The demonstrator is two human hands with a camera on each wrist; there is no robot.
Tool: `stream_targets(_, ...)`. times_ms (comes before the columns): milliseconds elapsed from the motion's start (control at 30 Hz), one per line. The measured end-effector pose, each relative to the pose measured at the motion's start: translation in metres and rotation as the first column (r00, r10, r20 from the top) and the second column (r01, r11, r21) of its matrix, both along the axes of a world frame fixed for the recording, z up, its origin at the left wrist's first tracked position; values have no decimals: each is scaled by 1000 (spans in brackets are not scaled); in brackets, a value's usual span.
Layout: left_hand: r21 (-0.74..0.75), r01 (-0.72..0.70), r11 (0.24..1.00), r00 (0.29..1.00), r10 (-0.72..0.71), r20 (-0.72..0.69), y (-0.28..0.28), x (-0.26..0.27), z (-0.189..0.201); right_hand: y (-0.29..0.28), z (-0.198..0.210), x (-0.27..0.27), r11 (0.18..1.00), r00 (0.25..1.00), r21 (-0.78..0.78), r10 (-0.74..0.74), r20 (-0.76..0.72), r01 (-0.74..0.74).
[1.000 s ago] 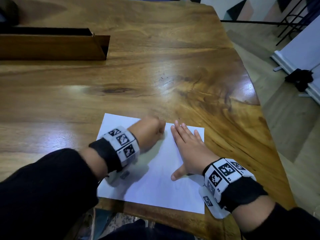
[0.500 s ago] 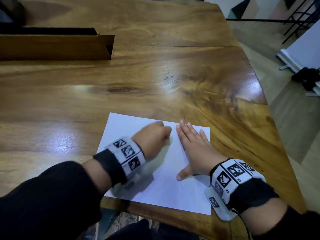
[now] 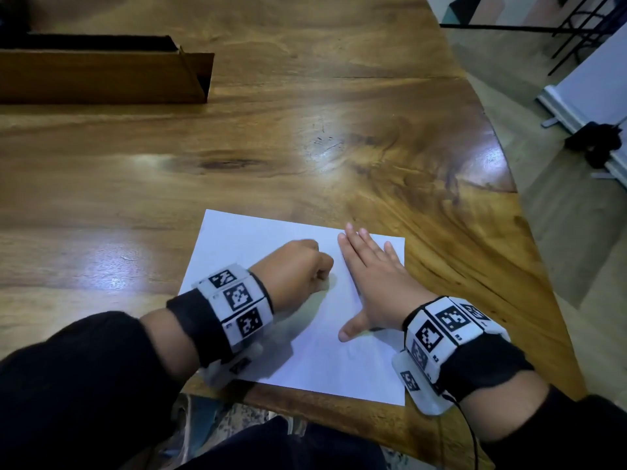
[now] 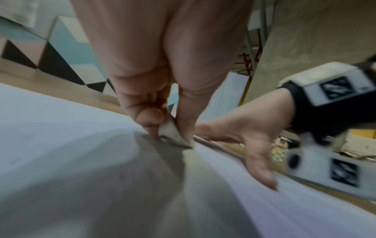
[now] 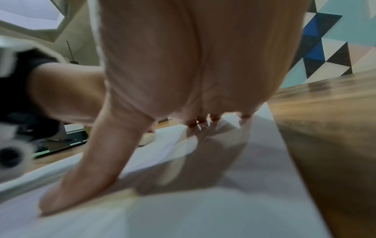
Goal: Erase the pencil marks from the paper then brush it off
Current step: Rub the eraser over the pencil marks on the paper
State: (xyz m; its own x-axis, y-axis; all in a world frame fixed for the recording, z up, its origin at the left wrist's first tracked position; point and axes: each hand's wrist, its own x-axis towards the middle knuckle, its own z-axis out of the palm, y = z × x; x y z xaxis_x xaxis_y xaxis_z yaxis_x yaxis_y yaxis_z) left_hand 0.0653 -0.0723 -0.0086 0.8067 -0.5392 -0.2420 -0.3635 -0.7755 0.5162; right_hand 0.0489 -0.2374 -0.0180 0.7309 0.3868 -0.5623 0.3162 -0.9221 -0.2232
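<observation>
Here, pinching an eraser (image 4: 174, 135) onto the paper (image 3: 325, 354) with left hand (image 3: 294, 270); right hand (image 3: 372, 279) flat, fingers straight, pressing the sheet

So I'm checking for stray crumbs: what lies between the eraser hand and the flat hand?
Only a bare strip of paper separates the left hand, pinching the eraser, from the right hand, per the head view.

Glossy wooden table (image 3: 305, 157) w/ curved right edge. Long brown cardboard box (image 3: 101, 76) lies at far left of it, open end facing right. Beyond the edge: tan floor, a black bundle (image 3: 595, 144) beside a white board (image 3: 590, 93), geometric-patterned wall (image 4: 61, 53) behind.
</observation>
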Motion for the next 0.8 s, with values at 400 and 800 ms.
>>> stream_targets(400,4,43,999,998,-42,-46,1,-11,-1,0,0,0,1000,1000,6,-5,-5,5)
stream_targets(800,-31,-113,993,990,110,-86,44,-19,-3,-2,1,-2,994,999,-100,-39,-9,38)
